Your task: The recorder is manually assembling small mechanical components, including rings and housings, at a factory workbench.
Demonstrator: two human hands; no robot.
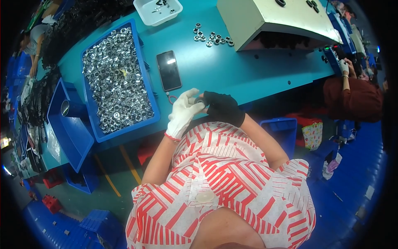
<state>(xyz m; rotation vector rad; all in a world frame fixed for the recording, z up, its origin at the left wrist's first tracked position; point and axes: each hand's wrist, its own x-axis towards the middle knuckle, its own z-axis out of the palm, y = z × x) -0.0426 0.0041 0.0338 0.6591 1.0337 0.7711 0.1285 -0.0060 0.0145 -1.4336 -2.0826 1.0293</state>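
My left hand [183, 112], in a white knit glove, and my right hand [224, 108], in a black glove with bare fingertips, meet at the table's front edge. Between their fingertips is a small metal ring [200, 101], partly covered by the fingers, so I cannot tell which hand bears more of it. Left of my hands, a blue tray [155, 108] is heaped with shiny metal rings [118, 79]. A dark phone [169, 70] lies just beyond my left hand, with a small red-handled tool [171, 98] by its lower end.
Several metal rings [210, 39] lie loose near a cream metal stand [265, 20] with black rings on top. A white tub [157, 11] with small parts sits at the back. Another blue bin [70, 124] tilts at the left. At far right works another person [352, 95].
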